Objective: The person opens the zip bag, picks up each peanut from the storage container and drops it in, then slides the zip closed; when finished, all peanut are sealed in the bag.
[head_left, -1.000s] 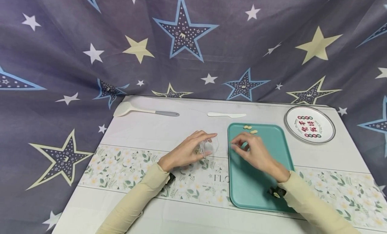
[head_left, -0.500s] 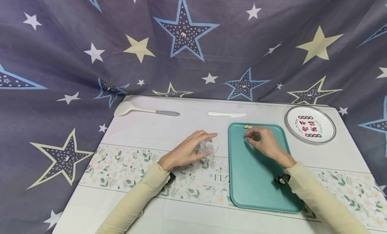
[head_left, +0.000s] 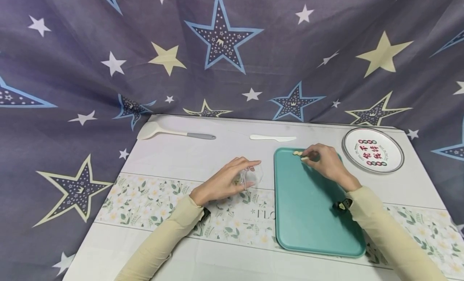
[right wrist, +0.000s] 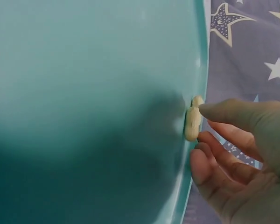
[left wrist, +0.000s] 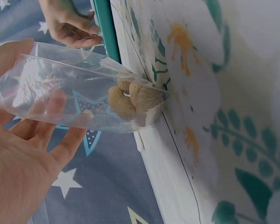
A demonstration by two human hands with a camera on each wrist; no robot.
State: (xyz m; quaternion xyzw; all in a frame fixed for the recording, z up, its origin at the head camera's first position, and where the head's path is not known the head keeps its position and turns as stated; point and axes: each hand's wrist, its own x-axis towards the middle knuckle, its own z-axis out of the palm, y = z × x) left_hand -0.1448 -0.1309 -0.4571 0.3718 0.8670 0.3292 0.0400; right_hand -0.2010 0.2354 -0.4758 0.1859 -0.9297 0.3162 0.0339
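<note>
My left hand (head_left: 222,180) holds a clear plastic bag (left wrist: 79,98), thumb and fingers spread apart at its mouth. Several peanuts (left wrist: 135,100) in their shells lie at the bag's bottom, close to the tabletop. Over the far end of a green tray (head_left: 311,224), my right hand (head_left: 328,164) has its thumb and fingertips at a peanut (right wrist: 192,123), seemingly pinching it; the far side of the grip is hidden. Another peanut (head_left: 297,153) lies just beside it, against the tray's raised rim.
Behind the hands lie a white plastic knife (head_left: 272,138) and a pale spatula (head_left: 170,132) with a grey handle end. A round plate (head_left: 391,160) with red lettering stands right of the tray. A starry curtain (head_left: 232,91) hangs along the table's back edge.
My right hand has moved right and away from me, from the tray's left edge to the peanut at the far end. The left hand and bag have stayed in place.
</note>
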